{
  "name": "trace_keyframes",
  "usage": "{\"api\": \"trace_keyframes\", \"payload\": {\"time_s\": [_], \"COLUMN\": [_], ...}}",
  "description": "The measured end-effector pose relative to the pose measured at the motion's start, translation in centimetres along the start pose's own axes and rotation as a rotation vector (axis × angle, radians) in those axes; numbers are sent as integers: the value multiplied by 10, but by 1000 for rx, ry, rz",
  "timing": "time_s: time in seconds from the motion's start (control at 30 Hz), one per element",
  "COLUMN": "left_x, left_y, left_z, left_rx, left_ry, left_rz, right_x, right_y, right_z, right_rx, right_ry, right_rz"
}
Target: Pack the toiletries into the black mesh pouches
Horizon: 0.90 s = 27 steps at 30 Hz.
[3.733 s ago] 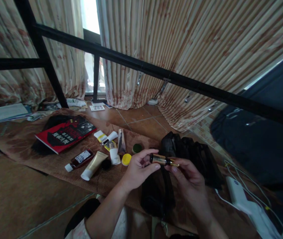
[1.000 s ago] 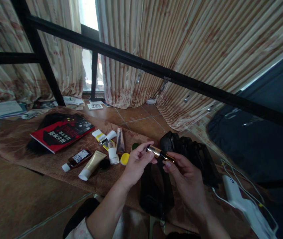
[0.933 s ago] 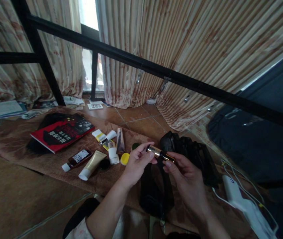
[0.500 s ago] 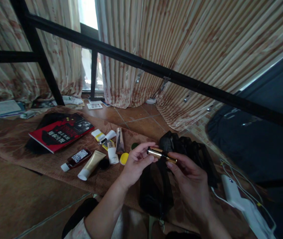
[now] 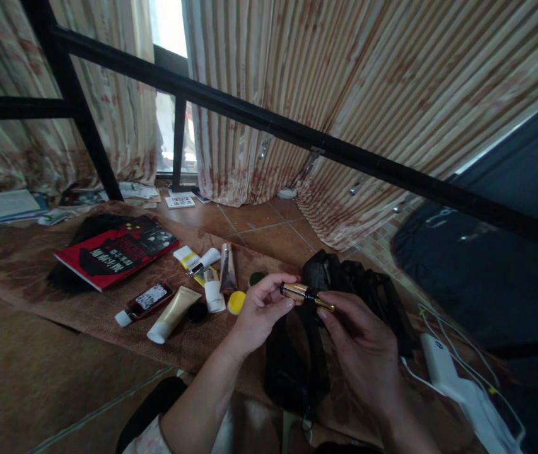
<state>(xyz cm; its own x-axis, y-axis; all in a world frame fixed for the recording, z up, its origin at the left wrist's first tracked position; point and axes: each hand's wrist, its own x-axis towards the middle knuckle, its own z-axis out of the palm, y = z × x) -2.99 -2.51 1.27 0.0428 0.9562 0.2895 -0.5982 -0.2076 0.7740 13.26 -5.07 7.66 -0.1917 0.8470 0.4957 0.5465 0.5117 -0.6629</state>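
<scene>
My left hand (image 5: 262, 312) is closed round the wide end of a small gold bottle (image 5: 296, 291) with dark shiny bands. The bottle lies almost level above the brown cloth, tipped slightly down to the right. At its other end, my right hand (image 5: 366, 334) pinches the narrow gold cap (image 5: 324, 303) between thumb and fingers. Cap and body meet at a dark neck; whether they are joined I cannot tell. Beneath the hands rests an open-looking black bag (image 5: 290, 372). Left of my left hand are a yellow-lidded jar (image 5: 236, 302) and a white bottle (image 5: 213, 293).
The brown cloth (image 5: 245, 258) also carries a red book (image 5: 117, 252), a gold tube (image 5: 174, 314), a dark red bottle (image 5: 150, 299) and a pinkish tube (image 5: 228, 268). A white power strip (image 5: 439, 362) with cables lies right. A black metal rail (image 5: 250, 116) crosses in front.
The right hand has turned a little at the cap, whose gold end looks narrower and sits slightly differently. The left hand has barely moved.
</scene>
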Motion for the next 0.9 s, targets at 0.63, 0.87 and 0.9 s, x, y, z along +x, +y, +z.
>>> {"api": "trace_keyframes", "payload": {"time_s": [0.63, 0.87, 0.9], "left_x": [-13, -11, -11], "left_y": [-7, -9, -9], "left_z": [-5, -9, -9], "left_rx": [1029, 1009, 1002], "left_ry": [31, 37, 36], "left_rz": [-327, -312, -310], "right_x": [33, 45, 44], "right_y": [19, 34, 35], "right_z": [41, 49, 49], "right_rx": [-853, -908, -910], "right_ry": [-658, -637, -632], "right_rz": [292, 312, 317]}}
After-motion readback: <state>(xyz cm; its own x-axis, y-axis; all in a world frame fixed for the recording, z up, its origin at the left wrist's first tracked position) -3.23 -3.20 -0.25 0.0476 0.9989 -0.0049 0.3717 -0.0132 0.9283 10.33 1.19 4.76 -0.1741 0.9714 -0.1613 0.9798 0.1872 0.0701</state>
